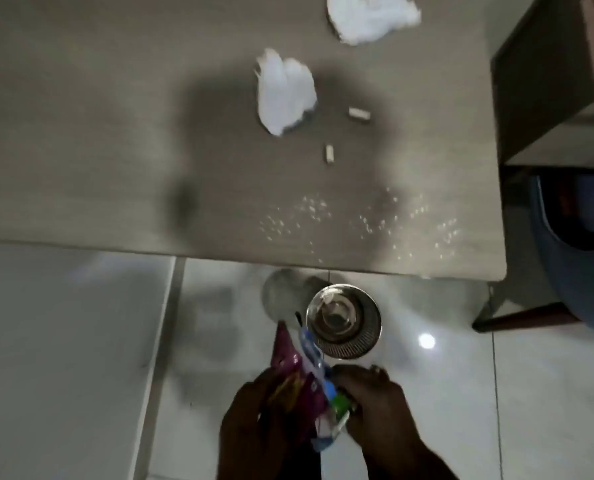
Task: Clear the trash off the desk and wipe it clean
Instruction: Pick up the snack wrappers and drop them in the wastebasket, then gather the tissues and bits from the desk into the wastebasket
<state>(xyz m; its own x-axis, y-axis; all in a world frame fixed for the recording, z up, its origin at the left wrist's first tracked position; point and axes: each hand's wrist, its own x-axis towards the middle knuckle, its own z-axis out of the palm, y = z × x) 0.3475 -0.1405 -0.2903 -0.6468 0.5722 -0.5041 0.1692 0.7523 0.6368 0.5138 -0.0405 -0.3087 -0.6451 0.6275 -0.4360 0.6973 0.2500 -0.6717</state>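
Holding a bunch of wrappers (304,386) between them, the left hand (250,420) and right hand (375,407) are pressed together low over the floor, each clamped on a side of the bundle. Its long axis runs up and slightly left, and its tip reaches the near-left rim of the bin (344,322), which stands on the floor just ahead and a touch right, nearer the right hand. Beyond it on the desk (81,133) still lie a tissue (283,95), two stubs (329,154), crumbs (358,220) and a cloth (368,15).
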